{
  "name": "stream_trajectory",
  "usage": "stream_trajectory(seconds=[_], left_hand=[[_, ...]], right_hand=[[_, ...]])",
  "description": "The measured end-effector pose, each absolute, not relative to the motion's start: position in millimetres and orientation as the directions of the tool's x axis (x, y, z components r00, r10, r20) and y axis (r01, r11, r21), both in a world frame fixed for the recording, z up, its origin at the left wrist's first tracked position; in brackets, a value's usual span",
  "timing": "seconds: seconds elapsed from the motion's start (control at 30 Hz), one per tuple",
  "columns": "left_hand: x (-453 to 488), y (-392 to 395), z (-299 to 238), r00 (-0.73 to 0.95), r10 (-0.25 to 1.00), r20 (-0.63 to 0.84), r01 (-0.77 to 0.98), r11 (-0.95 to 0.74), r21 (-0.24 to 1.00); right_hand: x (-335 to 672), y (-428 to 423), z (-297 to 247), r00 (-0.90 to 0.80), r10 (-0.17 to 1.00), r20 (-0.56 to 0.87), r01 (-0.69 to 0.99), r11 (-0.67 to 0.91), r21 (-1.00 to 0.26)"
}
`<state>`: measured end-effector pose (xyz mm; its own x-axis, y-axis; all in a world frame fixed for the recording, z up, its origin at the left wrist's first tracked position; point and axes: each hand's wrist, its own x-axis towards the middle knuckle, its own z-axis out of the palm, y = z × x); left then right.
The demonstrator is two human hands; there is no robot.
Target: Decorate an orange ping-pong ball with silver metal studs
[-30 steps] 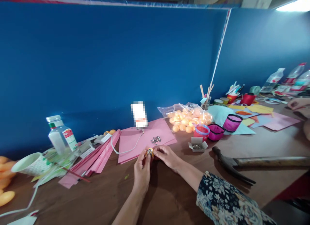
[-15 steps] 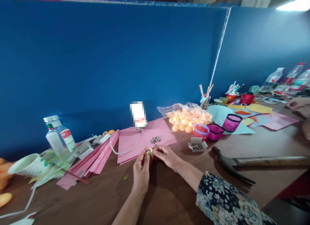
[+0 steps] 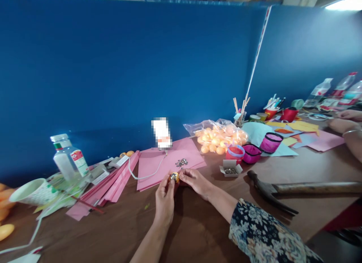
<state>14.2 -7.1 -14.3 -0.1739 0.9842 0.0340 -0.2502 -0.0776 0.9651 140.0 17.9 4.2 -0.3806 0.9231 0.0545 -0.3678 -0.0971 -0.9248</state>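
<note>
A small orange ball (image 3: 176, 176) with shiny metal thumbtacks on its face is between my two hands, above the brown table (image 3: 118, 233). My left hand (image 3: 165, 200) grips it, the thumb lying over the tacks. The closed fingertips of my right hand (image 3: 195, 182) pinch its right edge; whether they also hold a tack is hidden. Just beyond, a loose pile of thumbtacks (image 3: 181, 163) lies on stacked pink paper (image 3: 152, 161). An open little white box (image 3: 231, 169) with more tacks stands to the right.
A hammer (image 3: 316, 187) lies at the right. Behind are a bag of orange balls (image 3: 217, 136), purple fabric cups (image 3: 270, 142) and a phone-like blurred object (image 3: 161, 133). A glass bottle (image 3: 69, 157) and paper cup (image 3: 34, 191) stand left. Another person's hand (image 3: 349, 115) rests far right.
My hands stay nearly in place around the ball, which seems slightly turned, with more orange showing. The other person's hands at far right have shifted.
</note>
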Motion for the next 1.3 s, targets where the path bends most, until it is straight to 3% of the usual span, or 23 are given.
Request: stream_trajectory(seconds=[1.3], left_hand=[[13.0,-10.4,-10.5,-0.170,0.984,0.060,-0.180,-0.091,0.980]], right_hand=[[139.5,17.8,3.7,-0.369,0.926,0.080,-0.297,-0.036,-0.954]])
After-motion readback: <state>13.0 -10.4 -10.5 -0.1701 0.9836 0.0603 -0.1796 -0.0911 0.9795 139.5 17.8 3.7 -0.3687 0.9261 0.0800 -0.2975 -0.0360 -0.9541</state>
